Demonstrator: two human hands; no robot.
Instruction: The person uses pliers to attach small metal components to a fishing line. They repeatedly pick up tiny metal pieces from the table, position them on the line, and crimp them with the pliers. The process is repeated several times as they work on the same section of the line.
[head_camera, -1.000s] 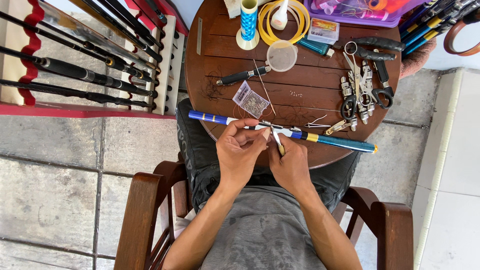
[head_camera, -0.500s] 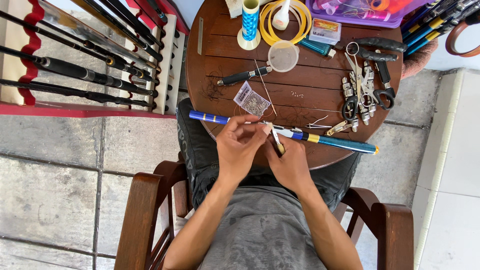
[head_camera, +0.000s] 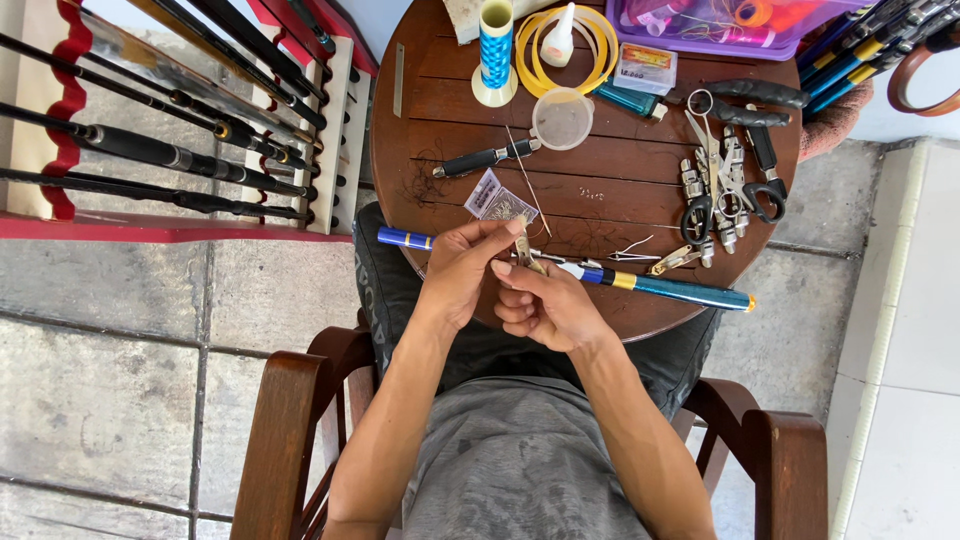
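I sit in a wooden armchair at a round wooden table (head_camera: 600, 190). A blue fishing rod section (head_camera: 690, 291) with yellow and white bands lies across the table's near edge. My left hand (head_camera: 465, 265) and my right hand (head_camera: 545, 305) meet just over the rod. Between their fingertips they pinch a small brownish metal piece (head_camera: 524, 250), held upright. Which hand bears most of it I cannot tell. A small clear packet (head_camera: 497, 200) lies just beyond my fingers.
On the table stand a blue thread spool (head_camera: 495, 50), a yellow coil with a glue bottle (head_camera: 560, 38), a round clear lid (head_camera: 562, 117), a black-handled tool (head_camera: 485, 158), scissors and pliers (head_camera: 725, 175), and a purple tray (head_camera: 720, 25). A rod rack (head_camera: 180, 130) stands at left.
My hands have shifted slightly towards me and closer together over the rod. The small piece now stands upright between my fingertips.
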